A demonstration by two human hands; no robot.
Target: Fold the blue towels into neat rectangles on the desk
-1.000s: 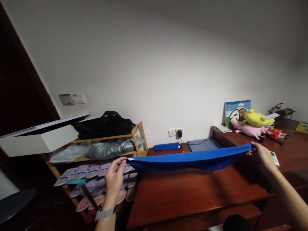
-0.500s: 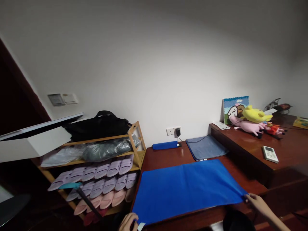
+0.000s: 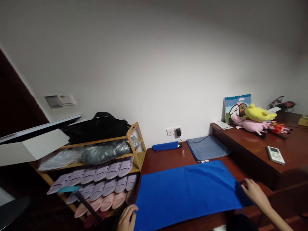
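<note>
A rectangular blue cloth lies spread on the dark red wooden surface, with soft creases toward its right side. My left hand is at its near left edge, fingers curled and the fingertips at the cloth's border. At the right edge, my right hand is over the cloth with its fingers slightly bent and apart, fingertips touching it near the corner. The cloth's near edge runs close to the front of the surface. Behind it lies a folded grey-blue cloth, and a rolled blue cloth rests against the wall.
On the left stands a wooden rack with slippers, plastic-wrapped items and a black bag. A raised wooden ledge on the right carries plush toys and a white remote. A black plug sits in the wall.
My right hand has shifted up from the cloth's near right corner, which now lies lower and flatter. My left hand has moved slightly up along the left edge.
</note>
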